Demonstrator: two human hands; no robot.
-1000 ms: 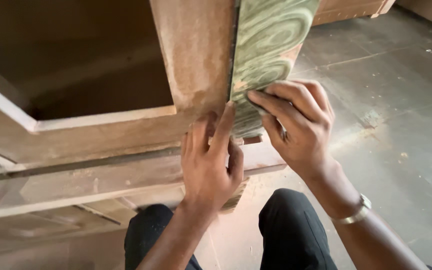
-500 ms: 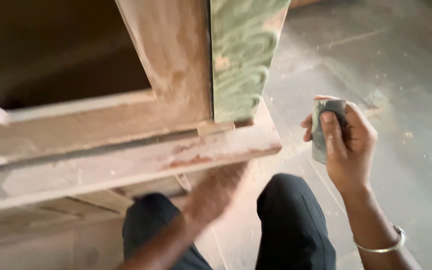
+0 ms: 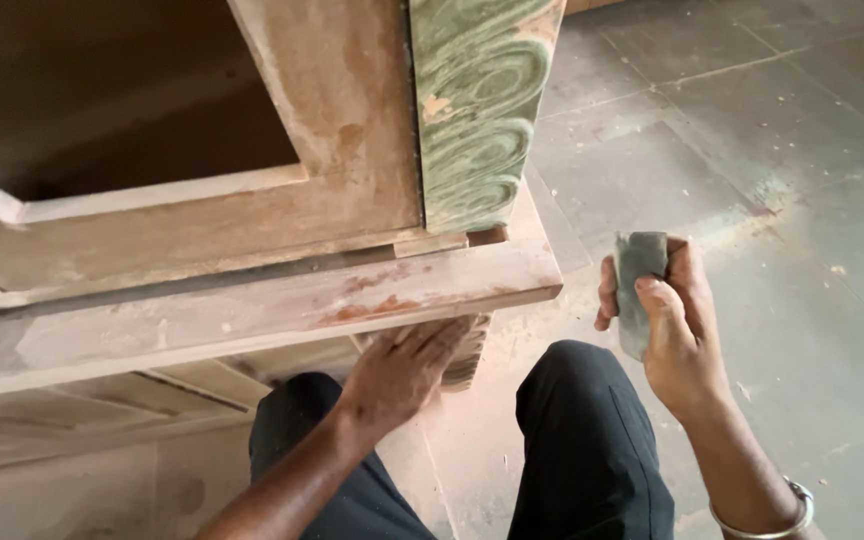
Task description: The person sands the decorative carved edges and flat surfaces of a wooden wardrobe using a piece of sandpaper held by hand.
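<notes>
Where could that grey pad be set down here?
Free: the stone floor right of the green carved post, beyond the right hand holding the grey pad. Crowded: under the wooden ledge, where the left hand and knees sit.

hands at the foot of a wooden cabinet

the left hand [image 3: 402, 370] presses flat under the cabinet's base ledge [image 3: 282, 305], against a carved foot [image 3: 467, 355]. the right hand [image 3: 667, 320] holds a grey folded sanding sheet [image 3: 640, 290] apart from the wood, above the dusty stone floor [image 3: 802, 150]. a green swirled panel [image 3: 477, 110] stands above.
</notes>
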